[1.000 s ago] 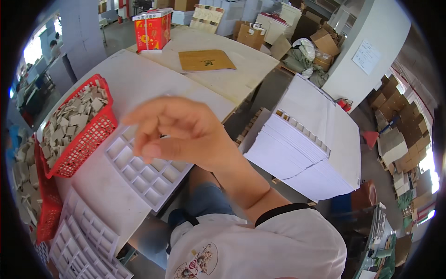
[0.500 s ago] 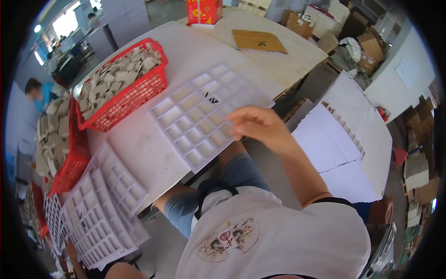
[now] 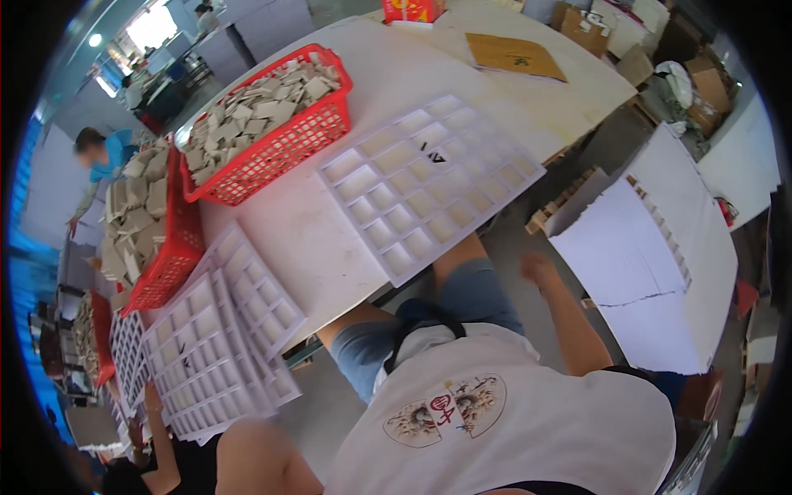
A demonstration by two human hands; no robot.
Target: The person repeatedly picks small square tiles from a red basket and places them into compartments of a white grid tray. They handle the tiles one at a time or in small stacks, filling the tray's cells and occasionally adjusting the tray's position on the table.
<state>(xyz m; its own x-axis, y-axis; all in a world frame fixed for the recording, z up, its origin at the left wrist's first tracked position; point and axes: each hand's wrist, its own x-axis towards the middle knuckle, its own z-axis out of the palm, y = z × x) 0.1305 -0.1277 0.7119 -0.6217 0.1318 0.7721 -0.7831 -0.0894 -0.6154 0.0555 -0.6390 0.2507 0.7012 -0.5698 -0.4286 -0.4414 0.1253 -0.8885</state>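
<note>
My right hand point(image 3: 538, 271) is off the table, low beside my right knee. It is blurred, so its fingers do not read clearly. Nearest to it, a white plastic grid tray point(image 3: 394, 268) lies on the table and juts past the near edge. Pale pieces fill its cells, and a black mark is on it. A blurred bent bare arm point(image 3: 257, 454) shows at the lower edge, seemingly my left; my left hand is outside the picture. More white grid trays point(image 3: 247, 276) lie overlapping at the table's left corner.
Red plastic baskets point(image 3: 285, 136) of pale flat pieces stand at the left. A yellow-brown flat packet point(image 3: 516, 58) and a red box point(image 3: 412, 10) sit far back. A co-worker's hand point(image 3: 153, 398) is at the trays on the left. Right stands a white-covered surface point(image 3: 619, 247).
My right hand has come off the tray and dropped right and down beside my knee. The whole view has shifted, with the table things now further right. The bare arm at the bottom shows more.
</note>
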